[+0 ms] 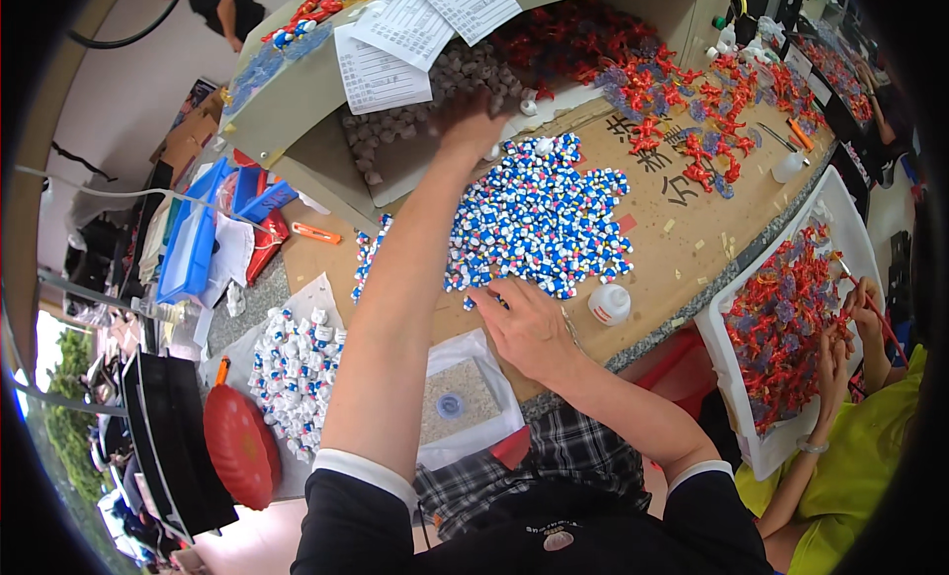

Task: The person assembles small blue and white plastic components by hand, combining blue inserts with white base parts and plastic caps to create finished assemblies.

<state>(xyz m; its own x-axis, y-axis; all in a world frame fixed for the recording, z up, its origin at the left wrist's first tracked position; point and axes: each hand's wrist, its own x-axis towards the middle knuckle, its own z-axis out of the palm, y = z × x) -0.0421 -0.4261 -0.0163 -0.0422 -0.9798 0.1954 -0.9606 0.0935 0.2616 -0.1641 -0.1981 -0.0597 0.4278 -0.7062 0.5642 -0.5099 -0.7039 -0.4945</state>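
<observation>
Left hand [474,130]: fingers are hovering, blurred, beside pale pieces [388,138]; grip unclear. Right hand [529,328]: fingers are resting narrowly curled, blue-and-white figurines [539,214] lying just beyond. Status: seemingly partway; 2 large heaps are remaining.

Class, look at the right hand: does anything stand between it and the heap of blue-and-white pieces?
Nothing visible does. The right hand is at the near edge of the blue-and-white heap. The white bottle stands to the hand's right, not between them.
</observation>
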